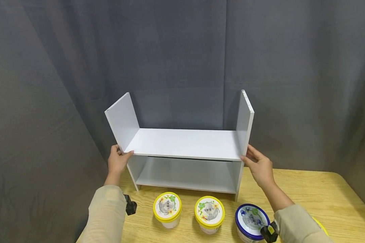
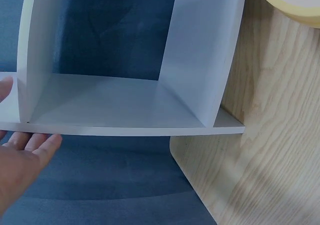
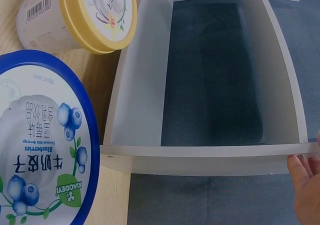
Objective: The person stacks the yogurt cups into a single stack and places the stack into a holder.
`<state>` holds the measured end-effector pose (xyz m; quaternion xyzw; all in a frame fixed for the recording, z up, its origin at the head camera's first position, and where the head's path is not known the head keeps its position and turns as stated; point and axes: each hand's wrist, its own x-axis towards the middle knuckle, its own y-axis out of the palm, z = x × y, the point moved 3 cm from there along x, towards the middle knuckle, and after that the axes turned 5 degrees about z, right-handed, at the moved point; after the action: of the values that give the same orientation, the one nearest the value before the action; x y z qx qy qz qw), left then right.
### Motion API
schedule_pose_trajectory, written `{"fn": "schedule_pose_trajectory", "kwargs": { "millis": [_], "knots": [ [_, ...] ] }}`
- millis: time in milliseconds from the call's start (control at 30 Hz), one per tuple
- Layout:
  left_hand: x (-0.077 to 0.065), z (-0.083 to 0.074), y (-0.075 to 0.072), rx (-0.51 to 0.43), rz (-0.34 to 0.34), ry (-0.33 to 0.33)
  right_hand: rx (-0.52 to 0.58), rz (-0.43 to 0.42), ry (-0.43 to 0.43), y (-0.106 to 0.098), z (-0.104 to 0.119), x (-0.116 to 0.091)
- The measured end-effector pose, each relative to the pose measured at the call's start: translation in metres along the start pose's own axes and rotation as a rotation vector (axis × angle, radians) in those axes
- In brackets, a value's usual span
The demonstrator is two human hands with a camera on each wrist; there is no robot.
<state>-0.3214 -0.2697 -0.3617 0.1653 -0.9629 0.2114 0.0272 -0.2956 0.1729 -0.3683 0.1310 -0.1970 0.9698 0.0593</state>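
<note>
Both arms reach forward and slightly inward, light sleeves (image 1: 105, 212) down the forearms, and at either end we have a hand on the white shelf (image 1: 182, 143), which stands on the wooden counter (image 1: 307, 192) before a dark curtain (image 1: 176, 60). Left hand (image 1: 118, 162) first: thumb across the front edge at the middle board, fingers round the outer face of the side panel, the grip narrowed to a pinch on the shelf. Right hand (image 1: 261, 167) mirrors it, wrist angled in from the right, thumb at the front edge, fingers outside, its grip parted only about the panel's thickness. Now to the left wrist view, and there they are, the fingertips against the outside of the panel, which the head view hides. Over to the right wrist view: the blue-lidded tub (image 1: 251, 219) shows "Blueberries" on its lid, too small to read from above, and a yellow-lidded tub (image 1: 210, 212) turns a barcode our way. Only the head view gets the full row in front, another yellow-lidded tub (image 1: 167, 206) at its left, and a yellow rim (image 1: 321, 226) peeking past the right sleeve.
</note>
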Motion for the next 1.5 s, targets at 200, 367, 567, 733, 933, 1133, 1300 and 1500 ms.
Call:
{"fn": "schedule_pose_trajectory", "kwargs": {
  "millis": [200, 367, 567, 733, 933, 1133, 1300, 1500],
  "knots": [
    [-0.002, 0.003, 0.000, -0.017, -0.018, -0.005, 0.031, -0.030, 0.002, -0.002, -0.001, -0.003],
    [-0.002, 0.006, -0.001, 0.003, -0.027, -0.019, 0.015, -0.052, -0.012, -0.005, 0.001, -0.006],
    [-0.003, 0.005, -0.001, 0.008, -0.049, -0.010, 0.107, -0.064, -0.079, -0.011, -0.026, 0.004],
    [-0.003, 0.002, 0.003, 0.022, -0.069, 0.021, 0.123, -0.071, -0.098, -0.018, -0.032, 0.005],
    [-0.005, -0.001, 0.007, 0.050, -0.073, 0.054, 0.029, -0.083, -0.057, -0.025, -0.007, -0.006],
    [-0.010, -0.002, 0.011, 0.078, -0.067, 0.070, 0.005, -0.089, -0.018, -0.032, -0.008, -0.009],
    [-0.014, -0.005, 0.019, 0.029, -0.033, 0.098, -0.015, -0.106, -0.032, -0.042, -0.009, -0.010],
    [-0.016, -0.009, 0.029, -0.031, 0.028, 0.128, 0.003, -0.131, -0.020, -0.057, -0.023, -0.007]
  ]
}}
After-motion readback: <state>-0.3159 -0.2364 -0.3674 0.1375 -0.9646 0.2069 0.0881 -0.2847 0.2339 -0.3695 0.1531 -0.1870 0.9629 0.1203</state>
